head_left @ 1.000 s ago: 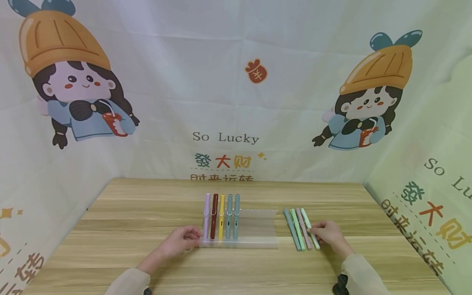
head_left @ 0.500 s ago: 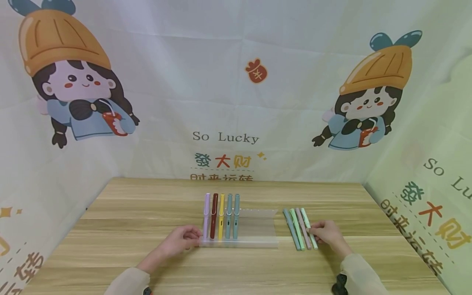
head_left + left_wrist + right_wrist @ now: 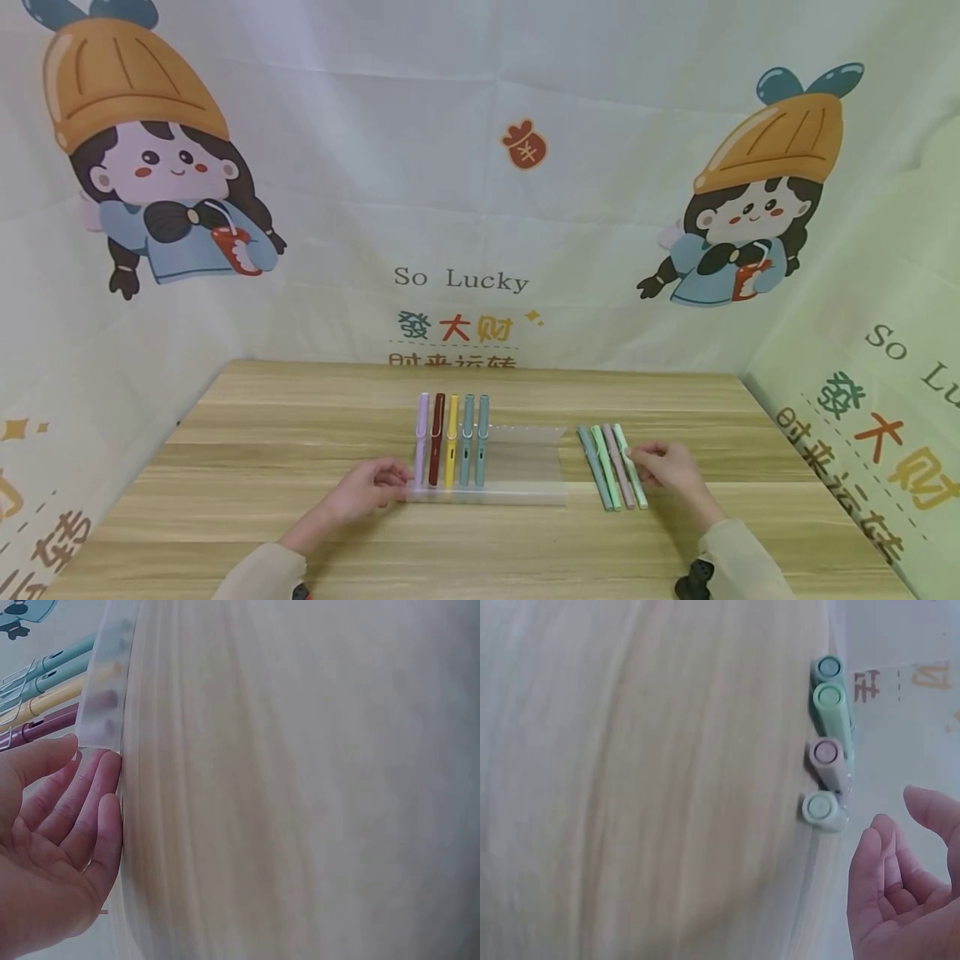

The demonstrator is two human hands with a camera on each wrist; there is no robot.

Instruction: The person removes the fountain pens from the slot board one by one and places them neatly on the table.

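Observation:
A clear plastic pen sleeve (image 3: 525, 467) lies on the table, holding a row of pens: lilac (image 3: 422, 437), dark red (image 3: 436, 442), yellow (image 3: 452, 442) and two grey-blue ones. At the sleeve's near left corner, my left hand (image 3: 371, 487) pinches the edge between thumb and fingertips; the left wrist view shows the thumb (image 3: 56, 754) right at the frosted strip. Farther right, loose pens lie side by side, the outermost a pale mint pen (image 3: 630, 467). Beside that pen is my right hand (image 3: 671, 475), thumb and fingers apart with nothing between them.
The other loose pens are grey-blue (image 3: 595, 467), light green (image 3: 606, 467) and dusty pink (image 3: 618, 467). A printed cloth (image 3: 450, 208) hangs behind and at both sides of the wooden table (image 3: 487, 550).
My right fingertips have shifted slightly up along the mint pen, and the fingers behind it have drawn back. The left hand, the sleeve and the pens stay in place.

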